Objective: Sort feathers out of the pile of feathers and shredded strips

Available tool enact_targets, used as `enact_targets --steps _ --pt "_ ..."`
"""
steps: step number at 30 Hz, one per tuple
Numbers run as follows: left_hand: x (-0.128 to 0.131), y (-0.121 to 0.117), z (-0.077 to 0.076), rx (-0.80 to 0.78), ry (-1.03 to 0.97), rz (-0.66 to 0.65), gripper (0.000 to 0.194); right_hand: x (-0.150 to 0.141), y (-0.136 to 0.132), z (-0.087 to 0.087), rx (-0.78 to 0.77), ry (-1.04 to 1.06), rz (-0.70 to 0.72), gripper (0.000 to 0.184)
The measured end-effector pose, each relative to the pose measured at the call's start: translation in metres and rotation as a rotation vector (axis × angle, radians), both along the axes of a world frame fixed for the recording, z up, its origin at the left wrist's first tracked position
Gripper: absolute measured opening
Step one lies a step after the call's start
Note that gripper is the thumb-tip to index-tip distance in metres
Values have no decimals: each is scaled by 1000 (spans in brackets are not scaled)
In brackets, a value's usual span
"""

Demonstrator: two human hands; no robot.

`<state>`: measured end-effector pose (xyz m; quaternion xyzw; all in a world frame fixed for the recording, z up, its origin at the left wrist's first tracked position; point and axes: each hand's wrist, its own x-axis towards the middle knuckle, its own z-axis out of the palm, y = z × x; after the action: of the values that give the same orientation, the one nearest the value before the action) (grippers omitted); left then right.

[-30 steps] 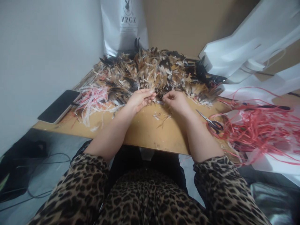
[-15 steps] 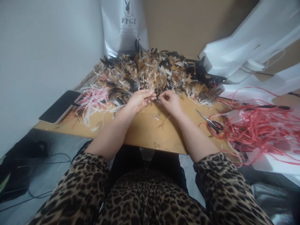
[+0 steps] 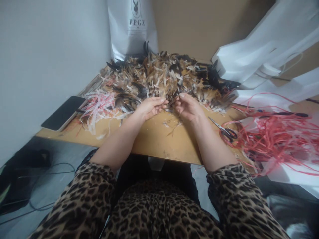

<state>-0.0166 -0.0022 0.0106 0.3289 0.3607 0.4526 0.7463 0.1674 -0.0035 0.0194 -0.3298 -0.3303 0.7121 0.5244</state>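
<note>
A large heap of brown, black and cream feathers (image 3: 159, 73) spreads over the wooden table (image 3: 154, 142). At its front edge my left hand (image 3: 152, 108) is closed in a pinch, thumb against fingers. Whatever lies between those fingertips is too small to make out. Just to the right, a short gap away, my right hand (image 3: 188, 108) has its thumb and forefinger pinched at a dark feather, the other fingers curled with the palm partly showing. A few loose feather bits (image 3: 171, 125) lie on the wood below both hands.
Scissors (image 3: 225, 130) lie right of my right forearm, beside a tangle of red plastic strips (image 3: 279, 139). On the left are a phone (image 3: 64, 113) and a bunch of pink and white strips (image 3: 98, 108). A white bag (image 3: 133, 36) stands behind the heap.
My right hand has moved slightly right, away from my left hand, and turned so its palm shows more. The left hand stays nearly in place.
</note>
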Motion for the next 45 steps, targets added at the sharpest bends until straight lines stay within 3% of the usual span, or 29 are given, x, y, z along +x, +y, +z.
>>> enact_targets --steps 9,22,29,35,45 --pt "0 0 -3 37 0 -53 6 3 -2 7 10 123 71 25" --pt "3 -4 3 41 -69 -45 5 -3 2 0 69 -55 -42 24" --pt "3 -2 4 -1 -139 -40 13 -13 -5 -4 108 -125 -15 43" --pt "5 -3 3 -5 -113 -58 14 -28 -8 -11 255 -273 -148 37" --pt "3 -1 -3 31 -43 -74 5 -17 -4 -10 251 -361 -218 34"
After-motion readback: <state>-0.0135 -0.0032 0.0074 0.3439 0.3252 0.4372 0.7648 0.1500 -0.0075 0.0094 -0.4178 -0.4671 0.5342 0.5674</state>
